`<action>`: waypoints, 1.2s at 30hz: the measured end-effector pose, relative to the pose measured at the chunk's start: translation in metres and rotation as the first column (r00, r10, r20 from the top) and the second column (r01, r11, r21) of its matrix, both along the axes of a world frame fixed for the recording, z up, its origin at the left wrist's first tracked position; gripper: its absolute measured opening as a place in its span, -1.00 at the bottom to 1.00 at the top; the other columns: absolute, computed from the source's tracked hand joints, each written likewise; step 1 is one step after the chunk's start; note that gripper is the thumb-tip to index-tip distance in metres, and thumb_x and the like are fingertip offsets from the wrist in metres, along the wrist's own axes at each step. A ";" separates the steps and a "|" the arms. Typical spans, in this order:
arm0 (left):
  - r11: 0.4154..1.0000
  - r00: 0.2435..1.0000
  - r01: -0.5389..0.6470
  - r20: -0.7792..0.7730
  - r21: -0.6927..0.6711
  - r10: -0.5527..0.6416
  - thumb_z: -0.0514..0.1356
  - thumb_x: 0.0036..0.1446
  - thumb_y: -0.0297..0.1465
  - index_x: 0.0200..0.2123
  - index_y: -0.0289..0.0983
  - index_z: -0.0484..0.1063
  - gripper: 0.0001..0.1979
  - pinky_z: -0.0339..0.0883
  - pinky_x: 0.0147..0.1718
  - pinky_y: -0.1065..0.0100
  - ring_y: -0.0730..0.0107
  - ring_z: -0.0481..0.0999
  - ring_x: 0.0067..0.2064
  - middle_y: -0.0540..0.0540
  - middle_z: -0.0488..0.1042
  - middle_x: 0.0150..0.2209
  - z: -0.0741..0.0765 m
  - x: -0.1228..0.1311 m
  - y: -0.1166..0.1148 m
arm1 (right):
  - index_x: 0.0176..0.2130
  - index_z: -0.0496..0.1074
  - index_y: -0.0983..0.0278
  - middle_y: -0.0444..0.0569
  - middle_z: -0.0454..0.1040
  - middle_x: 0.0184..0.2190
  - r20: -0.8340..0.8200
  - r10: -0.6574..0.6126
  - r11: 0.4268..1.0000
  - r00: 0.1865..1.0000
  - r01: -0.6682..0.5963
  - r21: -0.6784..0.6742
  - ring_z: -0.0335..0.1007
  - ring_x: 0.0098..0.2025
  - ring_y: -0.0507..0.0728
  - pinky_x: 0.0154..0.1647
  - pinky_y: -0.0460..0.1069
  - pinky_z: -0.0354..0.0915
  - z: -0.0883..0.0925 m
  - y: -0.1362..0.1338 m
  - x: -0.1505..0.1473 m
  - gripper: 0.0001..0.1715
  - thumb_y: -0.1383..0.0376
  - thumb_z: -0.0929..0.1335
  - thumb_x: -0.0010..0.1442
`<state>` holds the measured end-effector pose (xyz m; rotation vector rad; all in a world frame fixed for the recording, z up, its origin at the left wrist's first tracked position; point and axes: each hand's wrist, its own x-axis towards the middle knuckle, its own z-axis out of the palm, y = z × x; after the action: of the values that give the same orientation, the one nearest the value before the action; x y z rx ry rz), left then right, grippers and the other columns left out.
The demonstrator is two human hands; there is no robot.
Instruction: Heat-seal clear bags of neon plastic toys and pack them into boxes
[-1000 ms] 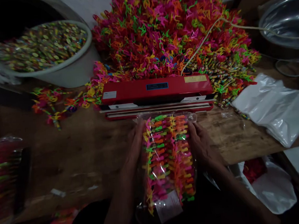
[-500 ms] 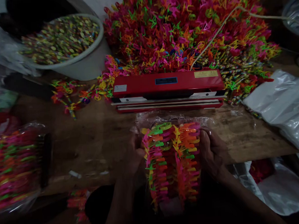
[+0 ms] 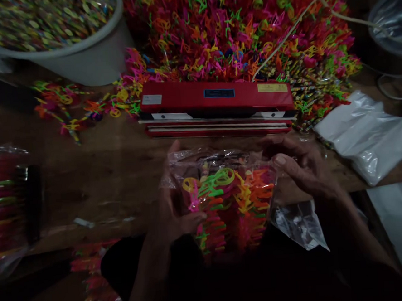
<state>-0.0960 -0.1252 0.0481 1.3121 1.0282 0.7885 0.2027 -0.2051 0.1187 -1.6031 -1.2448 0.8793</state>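
Observation:
A clear plastic bag (image 3: pixel 220 190) filled with rows of bright pink, orange, green and yellow plastic pieces stands between my hands, its loose top towards the sealer. My left hand (image 3: pixel 172 211) grips the bag's left side, thumb across its front and the other fingers mostly behind it. At the upper right corner is my right hand (image 3: pixel 300 162), its thumb by the plastic edge and its fingers stretched apart, slightly blurred. Just beyond the bag lies a red bag sealer (image 3: pixel 218 99) with its long jaw facing me.
A large heap of colourful plastic pieces (image 3: pixel 238 34) rises behind the sealer, with a pale cord (image 3: pixel 290 45) across it. A grey tub (image 3: pixel 90 62) of small striped sticks stands at upper left. Flat plastic bags (image 3: pixel 370 131) lie right; a filled bag (image 3: pixel 1 199) sits left.
My right hand has loosened from the bag's side and spread its fingers at the upper corner. My left hand has shifted, its thumb now across the front. The view has moved slightly.

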 end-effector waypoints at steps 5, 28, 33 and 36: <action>0.987 0.976 0.159 0.150 -0.014 -0.155 0.63 -0.29 -0.07 0.46 -0.08 0.22 0.24 0.52 0.19 -0.15 -0.26 0.53 0.23 -0.29 0.52 0.18 0.029 0.016 -0.002 | -0.06 0.63 0.17 0.00 0.64 -0.13 0.147 0.288 0.957 0.946 -0.282 -0.065 0.57 -0.11 0.18 -0.14 0.03 0.46 0.050 0.036 0.006 -0.66 0.02 0.42 0.32; 0.960 0.919 0.257 0.280 0.111 -0.278 0.59 -0.07 -0.19 0.54 0.15 -0.02 0.23 0.32 0.37 -0.18 -0.20 0.40 0.37 -0.18 0.31 0.40 0.028 0.018 -0.007 | -0.19 0.56 0.26 -0.11 0.61 -0.40 -0.250 0.493 0.801 0.833 -0.547 -0.244 0.56 -0.36 0.05 -0.34 -0.09 0.44 0.071 0.081 -0.023 -0.74 0.10 0.47 0.32; 0.964 0.906 0.241 0.331 0.109 -0.264 0.60 -0.09 -0.17 0.54 0.07 0.00 0.24 0.32 0.37 -0.17 -0.19 0.41 0.36 -0.21 0.36 0.37 0.026 0.022 -0.006 | -0.04 0.51 0.31 -0.02 0.65 -0.19 -0.387 0.506 0.785 0.771 -0.598 -0.163 0.62 -0.22 0.05 -0.18 -0.08 0.53 0.069 0.080 -0.017 -0.72 0.18 0.46 0.36; 0.972 0.921 0.214 0.312 0.098 -0.234 0.63 -0.18 -0.15 0.54 0.02 0.00 0.31 0.28 0.38 -0.20 -0.21 0.39 0.36 -0.23 0.34 0.37 0.021 0.021 -0.005 | -0.01 0.49 0.35 0.01 0.64 -0.13 -0.434 0.547 0.760 0.716 -0.642 -0.099 0.64 -0.14 0.07 -0.11 -0.07 0.55 0.065 0.081 -0.016 -0.72 0.22 0.46 0.37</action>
<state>-0.0753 -0.1305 0.0691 1.2758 0.5853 0.8311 0.1872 -0.1245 0.1836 -1.1016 -1.4271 1.7346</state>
